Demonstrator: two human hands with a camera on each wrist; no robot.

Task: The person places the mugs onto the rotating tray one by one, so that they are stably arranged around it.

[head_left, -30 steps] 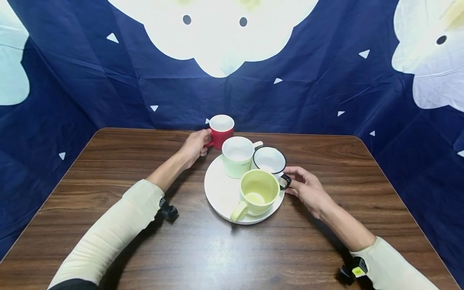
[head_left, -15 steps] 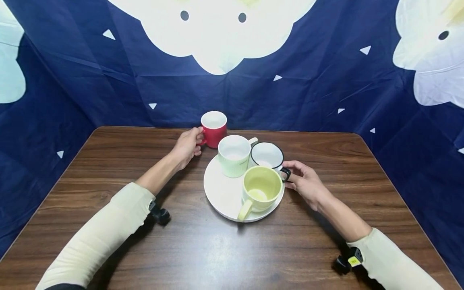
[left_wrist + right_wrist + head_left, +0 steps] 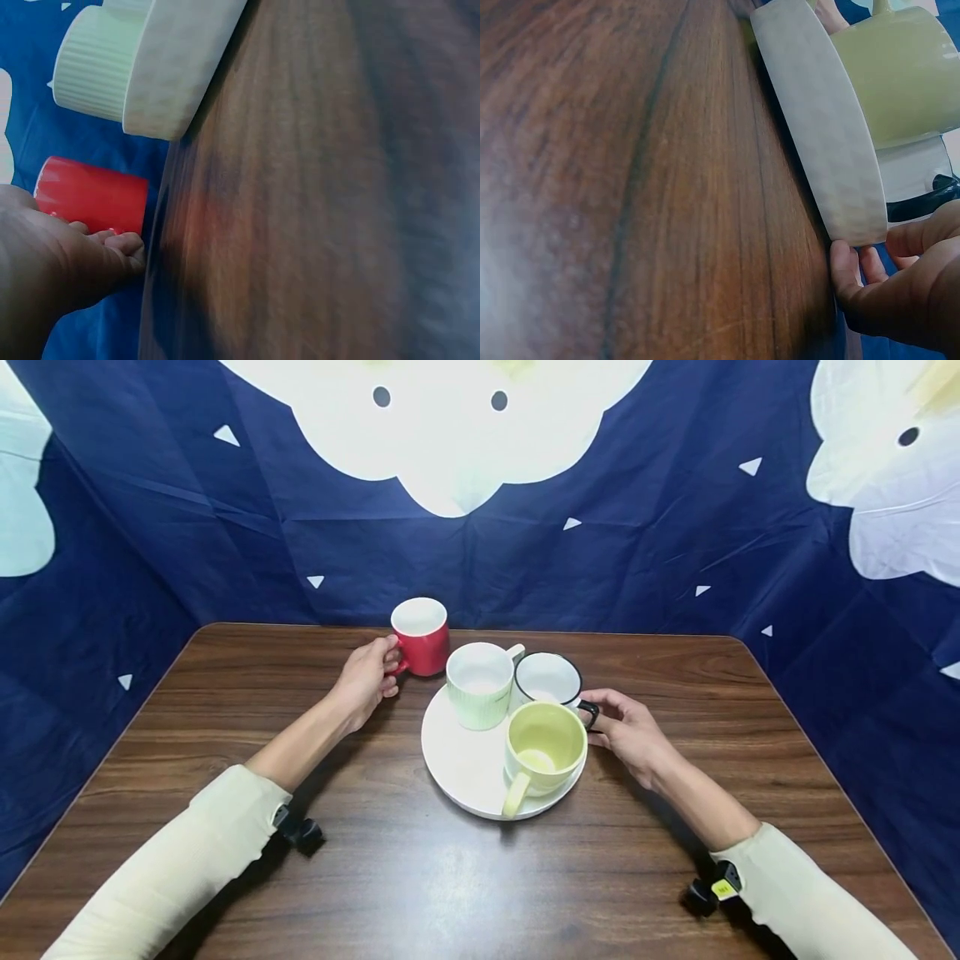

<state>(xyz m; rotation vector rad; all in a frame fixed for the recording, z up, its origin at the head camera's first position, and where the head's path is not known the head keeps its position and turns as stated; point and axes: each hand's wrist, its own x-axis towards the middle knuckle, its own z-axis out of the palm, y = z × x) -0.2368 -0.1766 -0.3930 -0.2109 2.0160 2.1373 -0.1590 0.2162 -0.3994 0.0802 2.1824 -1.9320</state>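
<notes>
My left hand (image 3: 366,675) grips the handle of a red mug (image 3: 427,652) with a white inside, left of and behind a round white stand (image 3: 457,768). In the left wrist view, blue cloth shows between the mug's base (image 3: 135,199) and the tabletop. On the stand are a pale green ribbed mug (image 3: 480,697), a white mug with a black rim and handle (image 3: 551,672), and a yellow-green mug (image 3: 547,747) at the front. My right hand (image 3: 633,735) pinches the stand's right edge, thumb near the top rim and fingers low on its side, beside the black handle (image 3: 922,204).
The brown wooden table (image 3: 450,877) ends at a dark blue cloth backdrop (image 3: 360,560) with white cloud shapes. Each sleeve carries a small black camera, one at the left wrist (image 3: 300,831) and one at the right (image 3: 708,889).
My left hand has drawn the red mug leftward, away from the stand. The stand has turned a little: the yellow-green mug shifted right, the mugs behind shifted left. My right hand stays at the edge.
</notes>
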